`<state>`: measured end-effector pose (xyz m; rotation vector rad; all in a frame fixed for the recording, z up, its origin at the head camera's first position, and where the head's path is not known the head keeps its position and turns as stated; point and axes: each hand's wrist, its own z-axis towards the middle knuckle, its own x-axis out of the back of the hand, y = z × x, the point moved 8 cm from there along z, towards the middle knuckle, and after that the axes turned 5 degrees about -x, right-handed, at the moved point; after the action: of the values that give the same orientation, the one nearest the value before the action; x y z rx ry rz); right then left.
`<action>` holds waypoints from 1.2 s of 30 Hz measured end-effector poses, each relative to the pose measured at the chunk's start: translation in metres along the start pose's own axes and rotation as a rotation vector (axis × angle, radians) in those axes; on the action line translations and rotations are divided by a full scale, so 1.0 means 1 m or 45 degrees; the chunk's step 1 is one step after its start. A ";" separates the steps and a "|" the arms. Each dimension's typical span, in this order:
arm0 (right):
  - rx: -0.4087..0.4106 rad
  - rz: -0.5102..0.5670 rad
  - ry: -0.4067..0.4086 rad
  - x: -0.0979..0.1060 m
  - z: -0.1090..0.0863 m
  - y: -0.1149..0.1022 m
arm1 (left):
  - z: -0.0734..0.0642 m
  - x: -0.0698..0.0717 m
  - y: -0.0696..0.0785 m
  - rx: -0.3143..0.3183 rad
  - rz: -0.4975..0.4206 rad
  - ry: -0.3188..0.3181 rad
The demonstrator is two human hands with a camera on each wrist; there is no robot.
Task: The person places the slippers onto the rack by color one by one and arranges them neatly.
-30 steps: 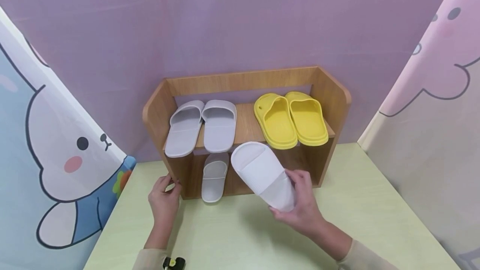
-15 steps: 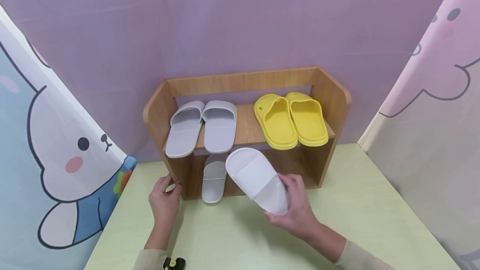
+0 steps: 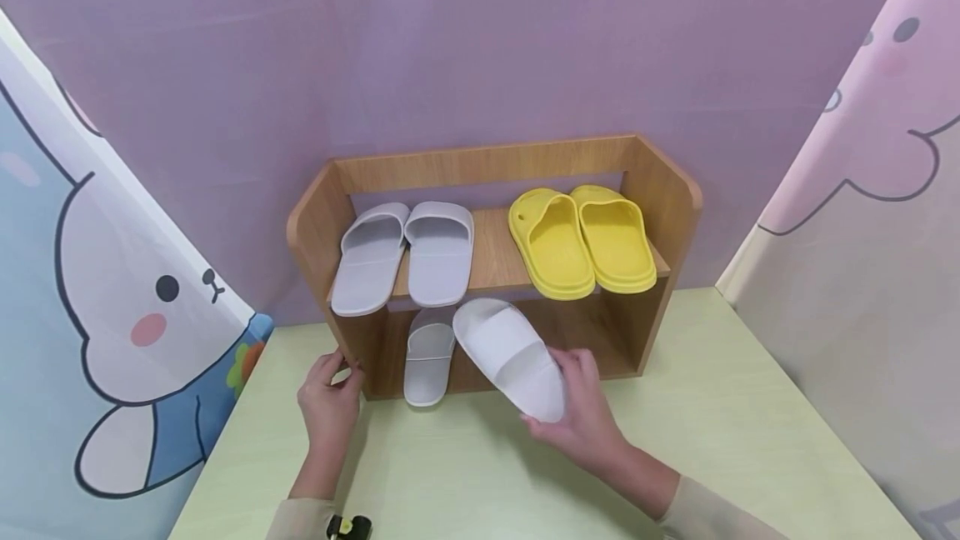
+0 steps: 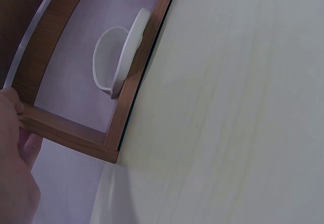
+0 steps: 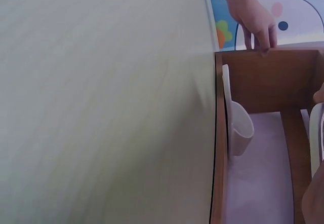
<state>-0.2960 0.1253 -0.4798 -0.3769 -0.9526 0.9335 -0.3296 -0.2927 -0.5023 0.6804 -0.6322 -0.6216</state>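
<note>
My right hand [image 3: 581, 419] grips one end of a white slipper [image 3: 498, 348]. It hangs tilted before the lower shelf, its far end pointing up and left. The right wrist view shows just a sliver of this slipper [image 5: 315, 133] at the right edge. My left hand [image 3: 330, 402] pinches the left side panel of a wooden shoe rack [image 3: 483, 169] near its lower front edge. In the left wrist view, thumb and fingers of the left hand [image 4: 15, 158] lie on either side of the panel. A single grey slipper [image 3: 429, 365] sits on the lower shelf.
The upper shelf bears a pair of grey slippers [image 3: 438, 261] at left and a pair of yellow slippers [image 3: 558, 252] at right. The rack stands on a pale green table [image 3: 750, 407] against a purple backdrop [image 3: 480, 40]. Cartoon-printed cloths [image 3: 135, 290] flank the table.
My right hand has moved left and slightly lower with the white slipper, whose tilt has changed a little. My left hand stays on the rack's side panel.
</note>
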 end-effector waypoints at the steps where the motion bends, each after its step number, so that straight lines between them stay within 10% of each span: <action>1: -0.029 -0.008 -0.003 -0.002 0.001 0.002 | 0.000 0.000 0.000 0.003 0.001 -0.002; 36: -0.317 -0.223 -0.029 -0.075 0.049 0.042 | 0.001 0.000 0.001 -0.033 -0.019 0.013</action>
<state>-0.3764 0.0830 -0.5188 -0.4855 -1.1083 0.6625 -0.3295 -0.2926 -0.5011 0.6644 -0.6090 -0.6391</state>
